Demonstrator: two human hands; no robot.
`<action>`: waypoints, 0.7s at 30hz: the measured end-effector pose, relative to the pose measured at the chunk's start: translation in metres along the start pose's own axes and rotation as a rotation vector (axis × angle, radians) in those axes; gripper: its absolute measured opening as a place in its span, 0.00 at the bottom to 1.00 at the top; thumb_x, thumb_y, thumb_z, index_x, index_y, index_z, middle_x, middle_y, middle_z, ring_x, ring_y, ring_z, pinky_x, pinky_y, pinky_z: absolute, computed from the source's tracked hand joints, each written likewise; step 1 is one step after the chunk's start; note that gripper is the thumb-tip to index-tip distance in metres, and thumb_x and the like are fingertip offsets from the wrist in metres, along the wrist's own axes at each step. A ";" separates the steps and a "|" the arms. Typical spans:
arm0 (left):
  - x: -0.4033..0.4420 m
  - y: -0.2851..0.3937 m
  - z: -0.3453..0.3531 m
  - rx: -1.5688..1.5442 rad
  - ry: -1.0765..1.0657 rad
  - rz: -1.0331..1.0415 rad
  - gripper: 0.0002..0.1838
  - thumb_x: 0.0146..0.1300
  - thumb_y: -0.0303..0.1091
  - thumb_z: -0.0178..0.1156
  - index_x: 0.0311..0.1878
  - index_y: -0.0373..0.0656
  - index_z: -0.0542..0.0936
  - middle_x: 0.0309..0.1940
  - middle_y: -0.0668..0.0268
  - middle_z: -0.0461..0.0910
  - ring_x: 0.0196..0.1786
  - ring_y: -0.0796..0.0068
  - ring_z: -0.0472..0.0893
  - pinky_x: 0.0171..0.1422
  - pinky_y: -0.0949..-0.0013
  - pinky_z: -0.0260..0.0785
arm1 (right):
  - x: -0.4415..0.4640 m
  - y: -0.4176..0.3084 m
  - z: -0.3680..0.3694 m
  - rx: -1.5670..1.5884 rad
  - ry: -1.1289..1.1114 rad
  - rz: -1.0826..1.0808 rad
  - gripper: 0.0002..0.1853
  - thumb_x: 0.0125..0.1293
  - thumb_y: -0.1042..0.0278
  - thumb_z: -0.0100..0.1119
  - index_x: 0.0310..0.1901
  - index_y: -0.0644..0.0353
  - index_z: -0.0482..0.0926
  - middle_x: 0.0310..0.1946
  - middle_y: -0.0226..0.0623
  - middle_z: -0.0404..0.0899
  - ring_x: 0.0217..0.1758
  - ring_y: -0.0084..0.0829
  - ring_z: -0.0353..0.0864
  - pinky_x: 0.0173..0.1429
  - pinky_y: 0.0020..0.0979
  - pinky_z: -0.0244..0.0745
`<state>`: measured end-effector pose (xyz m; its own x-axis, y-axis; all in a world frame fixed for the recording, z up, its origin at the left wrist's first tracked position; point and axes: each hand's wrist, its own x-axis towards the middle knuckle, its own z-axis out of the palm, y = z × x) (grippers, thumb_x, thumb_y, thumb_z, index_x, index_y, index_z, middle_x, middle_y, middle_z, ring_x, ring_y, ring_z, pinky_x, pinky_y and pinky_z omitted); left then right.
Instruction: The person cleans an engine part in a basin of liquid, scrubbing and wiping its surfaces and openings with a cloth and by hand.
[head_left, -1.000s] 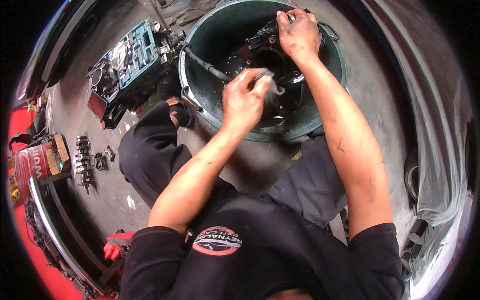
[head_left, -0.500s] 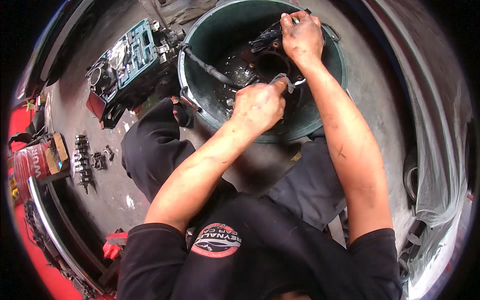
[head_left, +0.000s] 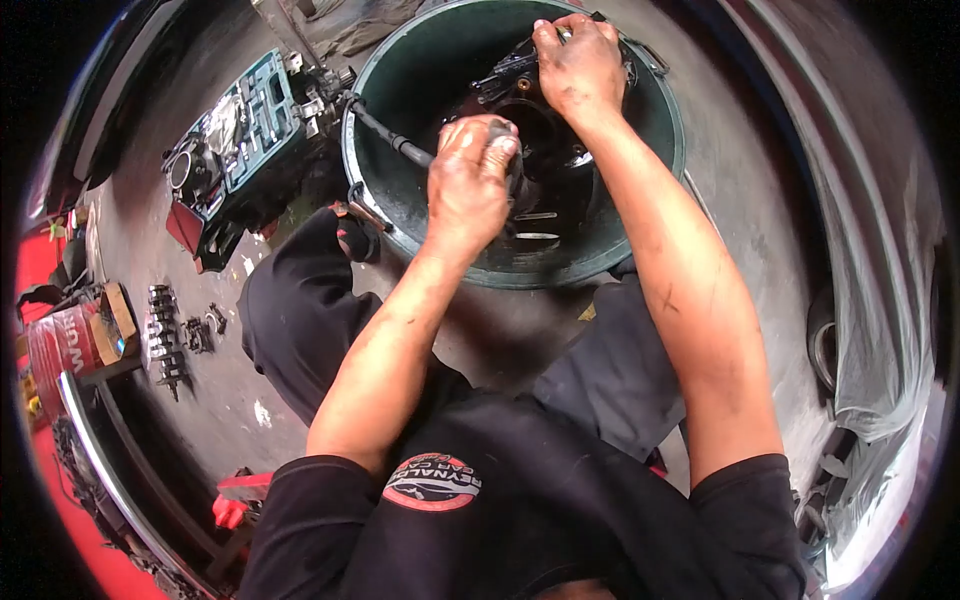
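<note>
The work in hand looks like rubbing down a dark part point(head_left: 530, 98) inside a tub point(head_left: 398, 80), judged from the way one hand braces and the other works; the left hand point(head_left: 472, 180) is closed around a small grey wad point(head_left: 499, 131), perhaps cloth, though what lies under the fingers is too blurred to tell; the right hand point(head_left: 582, 65) is curled over the far edge of the part, gripping it and seeming to steady it against the tub's wall. The next move, as I judge it, calls for a firm right-hand hold and light, controlled pressure from the left, since the part looks slick.

The part sits tilted in the tub, on the side toward the right hand; it has a smooth black surface, a ribbed upper section, a round dark opening and a small copper-toned ring; pale glints lie below it, though I cannot tell whether they are liquid or wet metal. The tub is round, dull green and deep, with a thick rim; a black, rubbery hose point(head_left: 408, 149) slants over that rim toward the left hand. Nearby stand a hard teal case point(head_left: 252, 155) of bright metal tools and, on the rough grey floor point(head_left: 232, 375), a lobed steel crankshaft point(head_left: 163, 335); crinkled, translucent sheeting point(head_left: 885, 320) hangs at the right.
</note>
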<state>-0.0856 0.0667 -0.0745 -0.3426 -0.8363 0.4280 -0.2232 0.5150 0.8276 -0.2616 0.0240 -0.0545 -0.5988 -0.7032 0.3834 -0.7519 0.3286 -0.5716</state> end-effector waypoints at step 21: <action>-0.014 0.011 0.010 0.362 -0.303 0.141 0.13 0.55 0.17 0.61 0.45 0.37 0.84 0.40 0.53 0.78 0.49 0.55 0.78 0.52 0.57 0.72 | -0.003 -0.033 -0.025 0.168 -0.083 0.148 0.16 0.70 0.56 0.58 0.44 0.62 0.78 0.50 0.52 0.76 0.53 0.54 0.78 0.59 0.49 0.72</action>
<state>-0.0920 0.0852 -0.0751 -0.6300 -0.6894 0.3575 -0.4401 0.6963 0.5670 -0.2417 0.0310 -0.0181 -0.6696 -0.7064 0.2295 -0.5966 0.3276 -0.7326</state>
